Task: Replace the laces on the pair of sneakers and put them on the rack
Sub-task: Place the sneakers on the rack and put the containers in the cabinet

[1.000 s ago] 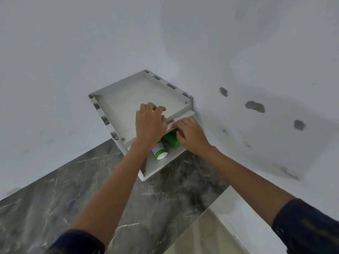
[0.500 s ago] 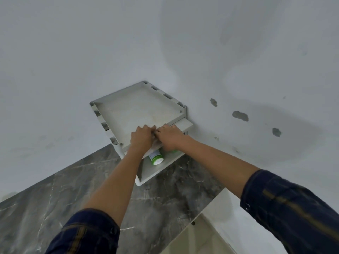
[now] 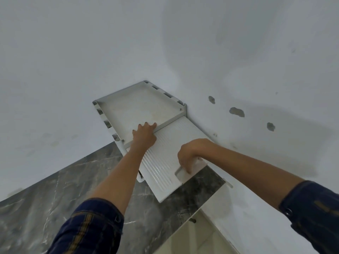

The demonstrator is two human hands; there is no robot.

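- While the left hand (image 3: 145,133) lies flat on the front lip of the rack (image 3: 139,105), fingers straight and spread only a little, its job looks to be bracing the white unit against the wall corner so it does not slide.
- Its palm sits just where the top tray meets the ribbed panel (image 3: 170,153), a sensible spot for pinning one part as the other moves.
- At the panel's outer end, the right hand (image 3: 189,156) curls its fingers down into the recessed handle slot (image 3: 178,174) and grips there; that is the natural hold for drawing the panel away from the tray.
- Sticking out over the dark marbled floor (image 3: 55,198), the panel hangs unsupported at its near corner, so the grip probably carries some of its weight too.
- Neither sneakers nor laces are in view; only their destination, the rack, shows, tucked into the corner, its top tray bare.
- Judging from this, the step in hand is readying the rack, with lacing and placing unconfirmed.
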